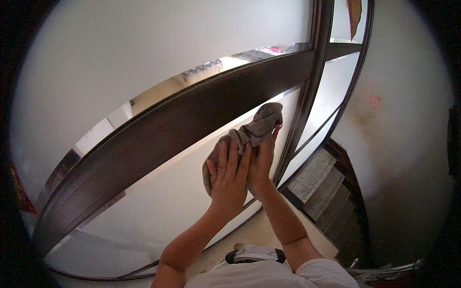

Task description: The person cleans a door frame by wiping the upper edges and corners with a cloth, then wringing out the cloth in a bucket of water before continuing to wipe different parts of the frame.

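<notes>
A crumpled grey-brown cloth [264,122] lies against the lower frosted glass panel [162,201], near the panel's upper right corner. My left hand [228,172] presses on the cloth's lower left part with its fingers spread. Close beside it, my right hand [263,156] grips the cloth from below, its fingers partly hidden by the folds. Just above the cloth runs a dark wooden crossrail [201,115], and the dark upright post [306,104] stands to its right.
Above the crossrail is an upper frosted panel [173,39] with a clear reflective border. A narrower glass section [333,86] lies past the post. Dark stairs [331,194] descend at the right beside a stained wall [392,144]. A metal rail [392,268] shows at the lower right.
</notes>
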Available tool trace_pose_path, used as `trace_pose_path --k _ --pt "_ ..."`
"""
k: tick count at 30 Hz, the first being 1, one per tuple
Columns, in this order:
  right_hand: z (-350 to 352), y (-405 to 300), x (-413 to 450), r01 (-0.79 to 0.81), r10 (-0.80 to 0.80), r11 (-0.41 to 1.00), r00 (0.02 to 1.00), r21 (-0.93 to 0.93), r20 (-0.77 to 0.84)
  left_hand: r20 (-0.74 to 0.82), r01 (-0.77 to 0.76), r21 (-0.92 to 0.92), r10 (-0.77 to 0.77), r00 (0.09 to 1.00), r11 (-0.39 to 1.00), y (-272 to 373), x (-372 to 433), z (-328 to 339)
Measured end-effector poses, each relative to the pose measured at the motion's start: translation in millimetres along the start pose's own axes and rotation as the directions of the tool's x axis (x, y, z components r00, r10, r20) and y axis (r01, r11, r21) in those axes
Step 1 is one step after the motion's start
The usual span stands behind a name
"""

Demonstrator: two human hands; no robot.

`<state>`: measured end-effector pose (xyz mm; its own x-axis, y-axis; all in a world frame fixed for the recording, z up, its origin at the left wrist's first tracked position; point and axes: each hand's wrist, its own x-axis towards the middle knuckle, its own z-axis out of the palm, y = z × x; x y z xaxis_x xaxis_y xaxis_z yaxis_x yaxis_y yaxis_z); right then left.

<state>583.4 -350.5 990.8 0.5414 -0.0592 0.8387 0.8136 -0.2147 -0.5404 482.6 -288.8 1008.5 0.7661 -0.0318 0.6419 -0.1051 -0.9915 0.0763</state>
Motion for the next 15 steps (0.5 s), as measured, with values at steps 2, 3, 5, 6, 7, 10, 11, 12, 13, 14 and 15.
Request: trace_pose_path --k 2,3,5,6,7,10,11,12,13,14,15 --pt "3 4 -18 -0.366 0.428 0.688 0.902 0.627 0.057 0.053 0.028 -0.054 -0.025 0.998 0.998 0 -11 9" --pt "2 12 -36 -0.469 0.547 0.328 0.802 0.82 0.24 0.115 0.051 -0.096 -0.039 0.993 0.994 1 -20 13" --pt "-3 22 -77 -0.529 0.596 0.167 0.726 0.832 0.342 0.257 0.12 -0.101 -0.09 0.962 0.988 7 -49 28" --pt "-4 17 -98 -0.537 0.543 0.402 0.792 0.741 0.279 0.266 0.087 -0.064 -0.067 0.962 0.994 0 -76 43" --pt "-6 15 -108 -0.487 0.448 0.631 0.864 0.604 0.229 0.274 0.055 -0.035 -0.044 0.961 0.998 -7 -91 55" --pt "-26 19 -141 -0.43 0.383 0.661 0.898 0.615 0.216 0.202 0.069 -0.104 -0.047 0.978 0.992 19 -106 39" --pt "-35 19 -149 -0.437 0.39 0.598 0.891 0.672 0.233 0.207 0.069 -0.104 -0.046 0.977 0.992 28 -106 30" --pt "-40 1 -123 -0.424 0.389 0.461 0.886 0.779 0.253 0.138 -0.004 -0.15 0.025 0.99 0.989 29 -91 21" --pt "-44 -14 -90 -0.419 0.387 0.385 0.882 0.822 0.268 0.058 -0.077 -0.181 0.089 0.994 0.98 29 -71 12" --pt "-51 -25 -57 -0.412 0.386 0.325 0.879 0.851 0.279 -0.01 -0.119 -0.159 0.119 0.993 0.98 31 -52 10" --pt "-54 -36 -27 -0.328 0.335 0.509 0.927 0.796 0.168 -0.075 -0.156 -0.114 0.148 0.986 0.981 34 -32 4"
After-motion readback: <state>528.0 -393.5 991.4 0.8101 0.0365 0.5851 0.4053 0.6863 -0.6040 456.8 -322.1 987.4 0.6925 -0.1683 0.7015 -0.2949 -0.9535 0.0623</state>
